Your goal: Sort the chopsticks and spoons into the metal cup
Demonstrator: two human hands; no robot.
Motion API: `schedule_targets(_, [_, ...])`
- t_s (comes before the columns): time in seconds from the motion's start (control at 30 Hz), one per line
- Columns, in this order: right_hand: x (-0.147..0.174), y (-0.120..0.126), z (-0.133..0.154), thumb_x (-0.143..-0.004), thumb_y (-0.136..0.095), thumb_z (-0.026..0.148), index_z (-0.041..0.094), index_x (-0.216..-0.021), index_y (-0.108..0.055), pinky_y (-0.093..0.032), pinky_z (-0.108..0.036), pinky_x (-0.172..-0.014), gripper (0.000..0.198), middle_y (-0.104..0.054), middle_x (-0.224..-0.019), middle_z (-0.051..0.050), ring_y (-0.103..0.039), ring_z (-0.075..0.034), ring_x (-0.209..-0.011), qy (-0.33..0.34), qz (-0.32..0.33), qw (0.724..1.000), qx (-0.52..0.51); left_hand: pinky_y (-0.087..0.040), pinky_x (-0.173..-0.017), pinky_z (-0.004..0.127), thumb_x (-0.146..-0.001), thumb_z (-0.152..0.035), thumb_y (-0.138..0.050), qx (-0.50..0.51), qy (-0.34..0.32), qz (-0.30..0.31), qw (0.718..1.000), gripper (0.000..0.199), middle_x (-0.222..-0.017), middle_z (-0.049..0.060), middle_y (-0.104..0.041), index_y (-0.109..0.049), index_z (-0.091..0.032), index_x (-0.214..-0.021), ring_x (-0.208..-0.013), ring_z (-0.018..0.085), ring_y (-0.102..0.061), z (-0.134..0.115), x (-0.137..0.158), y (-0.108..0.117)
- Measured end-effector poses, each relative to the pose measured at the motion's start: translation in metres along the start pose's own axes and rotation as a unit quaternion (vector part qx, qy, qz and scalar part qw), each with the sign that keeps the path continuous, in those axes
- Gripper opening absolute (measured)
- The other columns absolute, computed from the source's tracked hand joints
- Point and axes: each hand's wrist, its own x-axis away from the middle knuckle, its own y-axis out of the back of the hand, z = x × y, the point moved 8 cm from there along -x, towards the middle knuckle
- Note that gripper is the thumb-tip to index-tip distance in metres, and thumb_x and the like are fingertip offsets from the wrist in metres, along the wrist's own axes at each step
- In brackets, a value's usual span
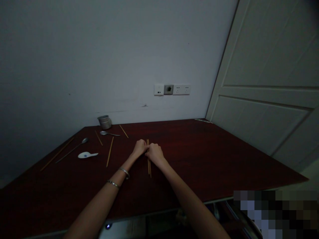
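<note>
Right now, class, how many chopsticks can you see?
6: two chopsticks at left hand and right hand; one far left; one right of the white spoon; two near the cup. Hands may hide more.

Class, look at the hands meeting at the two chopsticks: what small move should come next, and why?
Perhaps even up the ends: the left hand and right hand are already together at the two chopsticks, whose lower tips look uneven, one reaching a little nearer the person, so a slight slide might align them.
</note>
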Motion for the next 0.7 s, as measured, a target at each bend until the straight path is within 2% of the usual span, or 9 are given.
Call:
schedule_targets(0.27, [0.001,-0.003,0.001,-0.066,-0.056,0.013,0.011,-0.088,-0.063,-0.045,-0.027,-0.068,0.023,-0.066,-0.089,-0.017,-0.063,-0.026,-0.085,0.022,0.003,1.0,-0.006,-0.033,-0.052,0.021,-0.065,-0.025,-0.059,-0.009,-0.005,0.005,1.0,0.014,-0.064,0.009,-0.064,-0.06,-0.012,-0.058,-0.061,0.016,-0.057,-0.007,0.007,0.003])
schedule_targets(0.53, [0.0,-0.003,0.003,-0.066,-0.055,0.015,0.011,-0.081,-0.065,-0.045,-0.025,-0.065,0.018,-0.067,-0.085,-0.016,-0.064,-0.025,-0.082,0.042,0.008,0.999,-0.003,-0.036,-0.057,0.022,-0.068,-0.022,-0.056,-0.031,-0.014,0.012,0.999,0.012,-0.069,0.011,-0.065,-0.06,-0.013,-0.061,-0.068,0.019,-0.06,-0.017,0.018,0.008])
schedule_targets(0.63, [0.001,0.003,0.005,-0.064,-0.056,0.015,0.013,-0.071,-0.065,-0.045,-0.024,-0.06,0.011,-0.068,-0.076,-0.013,-0.065,-0.024,-0.075,0.07,0.02,0.997,-0.018,-0.037,-0.057,0.024,-0.07,-0.026,-0.055,-0.044,-0.01,0.005,0.999,0.016,-0.071,0.013,-0.065,-0.061,-0.013,-0.063,-0.068,0.021,-0.061,-0.019,0.02,0.01])
schedule_targets(0.7, [0.002,0.006,0.005,-0.062,-0.058,0.015,0.013,-0.064,-0.063,-0.044,-0.022,-0.051,0.006,-0.067,-0.065,-0.011,-0.065,-0.021,-0.061,0.079,0.05,0.994,-0.047,-0.038,-0.057,0.024,-0.071,-0.029,-0.054,-0.045,-0.004,0.003,0.999,0.019,-0.072,0.014,-0.065,-0.061,-0.013,-0.064,-0.068,0.021,-0.061,-0.019,0.021,0.01])
